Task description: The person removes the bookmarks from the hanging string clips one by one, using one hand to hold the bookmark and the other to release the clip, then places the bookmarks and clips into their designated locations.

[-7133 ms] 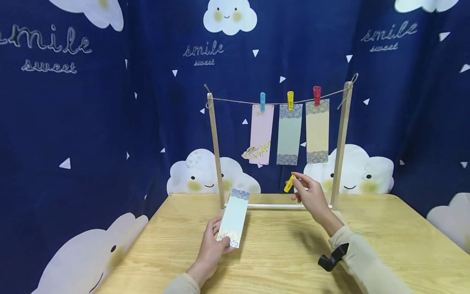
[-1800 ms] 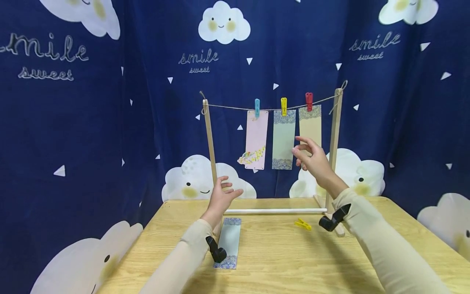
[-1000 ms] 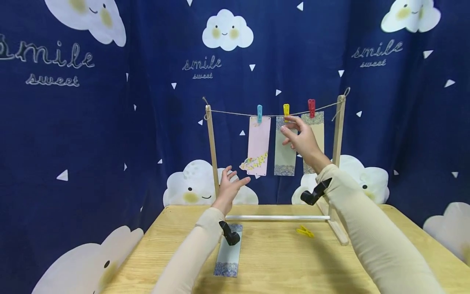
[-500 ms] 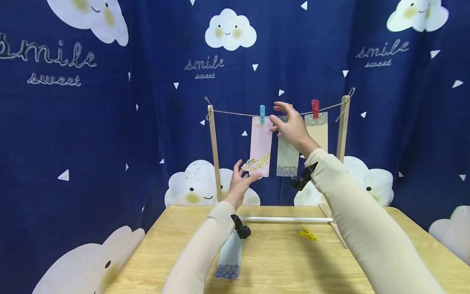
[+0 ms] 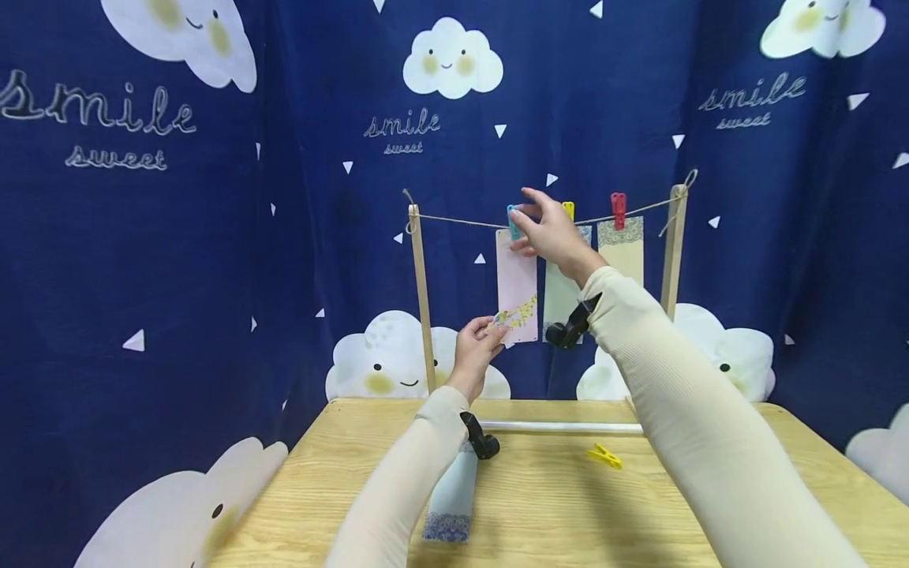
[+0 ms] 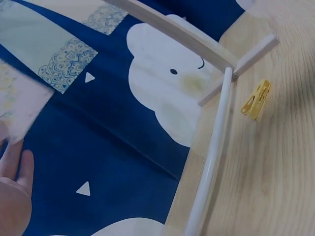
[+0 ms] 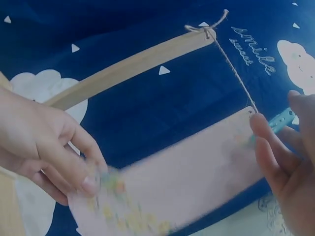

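My left hand (image 5: 474, 353) pinches the lower left edge of a pink card (image 5: 517, 280) printed with yellow flowers; in the right wrist view its thumb lies over the card's front. That card hangs from a string (image 5: 454, 220) by a blue clothespin (image 7: 282, 122). Up at the line, my right hand (image 5: 557, 237) has its thumb and fingers spread around this clothespin, the index finger stretched out above it. Farther right hang a pale green card (image 5: 559, 304) under a yellow clothespin (image 5: 568, 209) and a cream card (image 5: 623, 256) under a red clothespin (image 5: 619, 210).
The string is tied between two wooden posts (image 5: 422, 300), with a white rod (image 5: 561, 427) low between them. A loose yellow clothespin (image 5: 605, 456) lies on the wooden table (image 5: 540, 505). Below my left forearm lies a pale blue card (image 5: 453, 489), partly covered. A blue curtain (image 5: 341, 237) hangs behind.
Earlier my hands held the pale blue card and loose yellow clothespin; both were put down on the table. My right hand rose leftward to the blue clothespin; my left hand took hold of the pink card.
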{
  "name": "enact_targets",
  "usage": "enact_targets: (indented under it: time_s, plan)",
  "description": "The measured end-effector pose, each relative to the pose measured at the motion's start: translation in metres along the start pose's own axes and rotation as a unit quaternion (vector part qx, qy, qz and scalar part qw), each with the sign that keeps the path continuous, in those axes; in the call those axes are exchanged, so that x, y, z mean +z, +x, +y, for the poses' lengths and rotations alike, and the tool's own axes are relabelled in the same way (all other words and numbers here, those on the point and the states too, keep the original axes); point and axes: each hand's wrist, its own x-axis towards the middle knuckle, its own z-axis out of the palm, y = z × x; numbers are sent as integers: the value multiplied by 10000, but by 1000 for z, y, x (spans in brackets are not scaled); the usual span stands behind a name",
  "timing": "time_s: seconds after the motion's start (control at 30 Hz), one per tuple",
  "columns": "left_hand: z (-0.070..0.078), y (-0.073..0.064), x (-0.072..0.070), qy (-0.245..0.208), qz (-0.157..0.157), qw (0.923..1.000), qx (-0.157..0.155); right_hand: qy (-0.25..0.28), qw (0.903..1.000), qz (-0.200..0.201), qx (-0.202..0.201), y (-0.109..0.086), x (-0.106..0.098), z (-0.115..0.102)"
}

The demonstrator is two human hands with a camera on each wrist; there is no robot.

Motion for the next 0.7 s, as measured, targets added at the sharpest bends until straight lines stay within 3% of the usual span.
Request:
enact_targets:
  time_s: [0.17, 0.37, 0.7]
  plan:
    - [1, 1, 2, -39, -93, 9999, 37, -263, 9993, 242, 87, 3, 2, -7]
    - [5, 3, 0, 93, -332, 9994, 90, -264, 9992, -34, 300, 5, -2, -13]
    - [9, 5, -10, 329, -404, 9986, -23, -343, 9980, -244, 476, 1, -4, -12]
